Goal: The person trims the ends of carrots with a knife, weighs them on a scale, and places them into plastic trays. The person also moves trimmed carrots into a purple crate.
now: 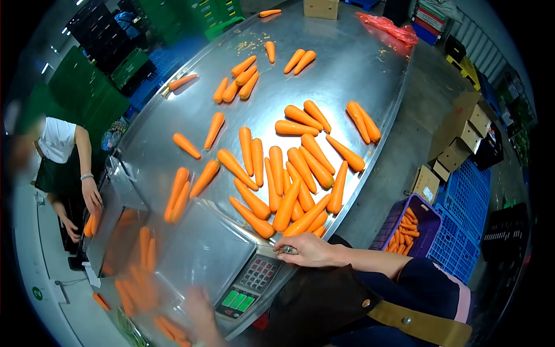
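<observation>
My right hand is closed around a small tool with a metallic end; the rest of the tool is hidden. It rests at the table's near edge, beside a pile of carrots. My left hand is smeared by motion in front of the scale's display; its fingers cannot be made out. Close to it are the scale's bare metal pan and keypad. Left of the pan, several blurred carrots lie together.
More carrots are spread over the metal table. A co-worker's hand is at carrots on the left. A purple crate of carrots stands on the floor beside blue crates. Red plastic lies at the far corner.
</observation>
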Action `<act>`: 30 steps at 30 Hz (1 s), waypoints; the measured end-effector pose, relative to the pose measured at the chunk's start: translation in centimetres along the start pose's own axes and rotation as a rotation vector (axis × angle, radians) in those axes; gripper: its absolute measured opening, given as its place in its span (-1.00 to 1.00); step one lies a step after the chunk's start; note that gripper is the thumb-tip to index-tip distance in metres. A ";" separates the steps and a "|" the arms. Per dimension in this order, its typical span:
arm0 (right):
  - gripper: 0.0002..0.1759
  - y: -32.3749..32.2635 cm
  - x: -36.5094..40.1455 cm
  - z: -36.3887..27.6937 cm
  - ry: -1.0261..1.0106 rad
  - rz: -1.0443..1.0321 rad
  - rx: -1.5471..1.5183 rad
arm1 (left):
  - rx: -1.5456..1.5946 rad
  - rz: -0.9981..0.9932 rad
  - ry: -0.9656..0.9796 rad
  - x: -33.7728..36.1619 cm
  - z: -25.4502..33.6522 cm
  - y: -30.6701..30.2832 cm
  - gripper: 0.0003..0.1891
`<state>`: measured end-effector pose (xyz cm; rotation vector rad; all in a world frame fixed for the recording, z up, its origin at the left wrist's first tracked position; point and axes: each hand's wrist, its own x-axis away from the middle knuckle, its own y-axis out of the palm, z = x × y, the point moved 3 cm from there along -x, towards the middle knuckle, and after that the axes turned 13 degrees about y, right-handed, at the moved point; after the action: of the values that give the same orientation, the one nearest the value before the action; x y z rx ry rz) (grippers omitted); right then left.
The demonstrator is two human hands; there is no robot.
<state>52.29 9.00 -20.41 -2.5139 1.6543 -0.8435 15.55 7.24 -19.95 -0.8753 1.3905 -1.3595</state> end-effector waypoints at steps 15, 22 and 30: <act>-0.71 -15.5 -3.0 7.6 0.099 0.440 -0.227 | 0.083 -0.158 0.173 -14.9 10.1 -1.9 -0.71; -0.76 -23.4 -4.0 12.7 0.288 0.544 -0.332 | 0.255 -0.245 0.364 -26.0 19.2 1.4 -0.65; -0.74 -27.2 -7.5 14.9 0.274 0.581 -0.318 | 0.225 -0.586 0.482 -31.6 24.3 7.4 -0.66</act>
<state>79.75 23.30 -28.24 -1.9229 2.5997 -0.9335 48.34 31.13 -20.31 -0.8719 1.3376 -2.2446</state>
